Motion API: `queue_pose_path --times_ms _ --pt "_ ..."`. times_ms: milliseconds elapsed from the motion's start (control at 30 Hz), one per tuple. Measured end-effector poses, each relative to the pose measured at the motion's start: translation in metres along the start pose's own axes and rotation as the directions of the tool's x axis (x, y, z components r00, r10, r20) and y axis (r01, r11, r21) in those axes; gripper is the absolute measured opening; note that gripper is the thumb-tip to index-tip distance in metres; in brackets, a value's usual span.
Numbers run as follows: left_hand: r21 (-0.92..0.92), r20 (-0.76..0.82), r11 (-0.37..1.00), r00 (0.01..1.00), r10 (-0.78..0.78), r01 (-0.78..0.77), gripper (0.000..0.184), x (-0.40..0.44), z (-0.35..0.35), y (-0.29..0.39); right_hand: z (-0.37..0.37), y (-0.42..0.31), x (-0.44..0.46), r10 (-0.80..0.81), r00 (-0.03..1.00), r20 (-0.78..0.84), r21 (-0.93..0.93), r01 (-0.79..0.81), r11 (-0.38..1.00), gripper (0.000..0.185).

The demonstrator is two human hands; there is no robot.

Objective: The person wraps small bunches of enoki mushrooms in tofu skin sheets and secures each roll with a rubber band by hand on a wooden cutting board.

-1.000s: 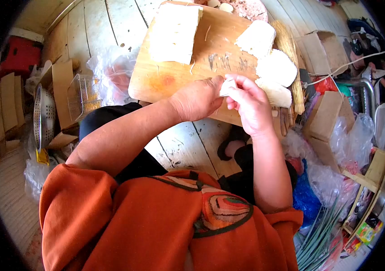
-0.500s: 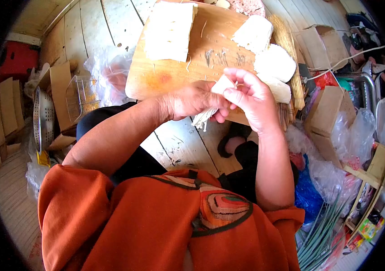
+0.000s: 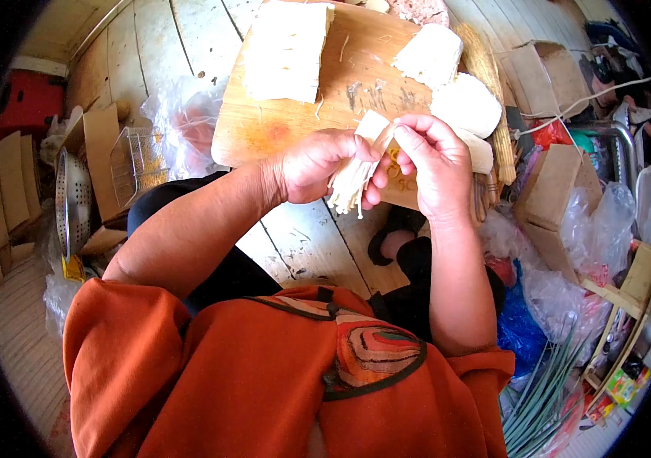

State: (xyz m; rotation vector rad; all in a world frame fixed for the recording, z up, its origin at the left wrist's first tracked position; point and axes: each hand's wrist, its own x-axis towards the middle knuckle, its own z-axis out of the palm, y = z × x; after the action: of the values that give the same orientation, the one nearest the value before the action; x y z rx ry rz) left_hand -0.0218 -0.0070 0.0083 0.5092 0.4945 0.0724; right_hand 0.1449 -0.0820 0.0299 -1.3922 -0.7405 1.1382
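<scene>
The bundle of thin white strands (image 3: 348, 182) is in the person's two hands, over the near edge of a wooden board (image 3: 264, 126). On this board lies a stack of pale sheets (image 3: 287, 53) toward the upper left, and white rough pieces (image 3: 467, 105) rest at the right side. The left hand (image 3: 327, 166) is closed around the bundle, with its thumb on top. The right hand (image 3: 438, 162) has thumb and forefinger pinched on a pale strip (image 3: 372, 124) at the bundle's upper part. The small strand tips (image 3: 347, 206) hang below the left fingers.
</scene>
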Motion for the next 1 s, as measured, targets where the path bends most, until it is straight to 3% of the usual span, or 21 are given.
queue_pose_path --times_ms 167,367,433,567,600,633,667,733,900,967,1000 --pt "0.0 0.007 1.0 1.0 -0.02 0.02 0.034 -0.001 0.003 0.003 0.004 0.002 -0.001 0.007 1.0 0.002 0.029 -0.007 1.0 0.012" --pt "0.215 -0.06 0.976 0.998 0.004 0.009 0.03 -0.005 0.006 0.002 0.005 0.007 0.001 0.021 1.0 0.021 -0.013 -0.021 1.0 0.019" --pt "0.267 -0.028 0.961 0.996 0.08 -0.069 0.031 -0.006 0.008 0.003 0.002 0.003 0.002 0.091 0.991 0.094 0.129 -0.103 0.986 0.028" --pt "0.413 -0.099 0.91 0.993 0.056 -0.01 0.031 -0.006 0.006 0.005 -0.005 -0.008 0.003 0.216 0.952 0.217 0.194 -0.259 0.946 0.033" --pt "0.62 -0.084 0.785 0.994 0.064 0.002 0.032 -0.007 0.009 0.008 -0.003 -0.006 0.002 0.216 0.952 0.216 0.194 -0.259 0.946 0.033" --pt "0.79 -0.066 0.614 0.996 0.067 0.011 0.034 -0.007 0.01 0.009 0.002 -0.004 -0.001 0.183 0.96 0.214 0.008 -0.189 0.982 0.03" --pt "0.789 -0.065 0.614 0.996 0.065 0.012 0.034 -0.007 0.011 0.007 0.007 -0.001 -0.002 0.149 0.964 0.219 -0.177 -0.111 0.978 0.027" --pt "0.962 -0.06 0.272 0.958 0.281 -0.02 0.039 -0.007 0.013 0.002 0.008 0.002 -0.003 0.145 0.975 0.171 -0.215 -0.107 0.971 0.021" --pt "0.931 -0.148 0.364 0.892 0.428 -0.02 0.044 -0.001 0.011 -0.01 0.001 0.002 0.0 0.123 0.974 0.188 -0.19 -0.087 0.978 0.018" --pt "0.972 -0.139 0.229 0.926 0.351 0.059 0.043 -0.002 0.014 -0.006 0.0 0.006 -0.001 0.1 0.977 0.187 -0.162 -0.07 0.984 0.018" --pt "0.971 -0.139 0.231 0.928 0.345 0.06 0.043 -0.002 0.015 -0.006 0.001 0.006 -0.001 0.111 0.978 0.176 -0.175 -0.079 0.981 0.018"
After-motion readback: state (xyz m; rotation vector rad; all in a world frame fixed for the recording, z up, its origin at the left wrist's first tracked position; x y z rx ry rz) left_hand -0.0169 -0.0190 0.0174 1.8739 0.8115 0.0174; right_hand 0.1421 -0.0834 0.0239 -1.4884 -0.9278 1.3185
